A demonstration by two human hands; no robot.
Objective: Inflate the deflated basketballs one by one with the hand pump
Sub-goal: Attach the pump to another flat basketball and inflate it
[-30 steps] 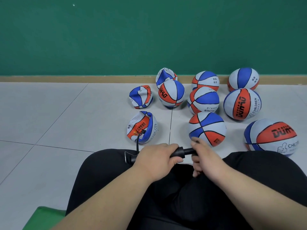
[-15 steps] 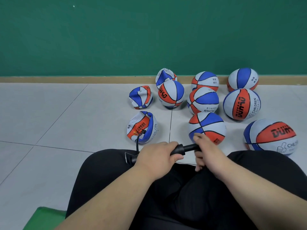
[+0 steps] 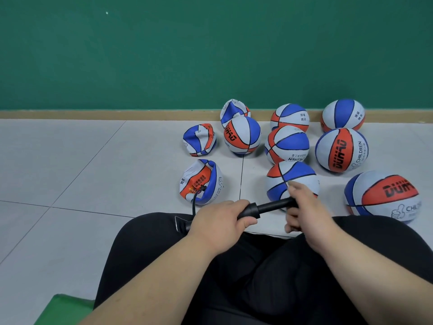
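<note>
A black hand pump (image 3: 260, 210) lies across my lap over my black trousers. My left hand (image 3: 219, 219) grips its barrel. My right hand (image 3: 304, 207) grips the handle at the end of the extended rod. A thin black hose runs from the pump's left end up to a crumpled, deflated red, white and blue basketball (image 3: 201, 181) on the floor just ahead of my left knee. Two more deflated balls lie farther back, one (image 3: 199, 139) on the left and another (image 3: 234, 110) by the wall.
Several round, inflated balls stand to the right, the nearest (image 3: 293, 177) right behind my right hand and a large one (image 3: 382, 195) at far right. Pale floor tiles (image 3: 93, 165) stretch left. A green wall (image 3: 210, 55) closes the back. A green seat edge (image 3: 63, 306) shows at bottom left.
My right hand has drawn the handle out to the right and slightly up, exposing more of the rod. My left hand and the pump barrel have stayed in place.
</note>
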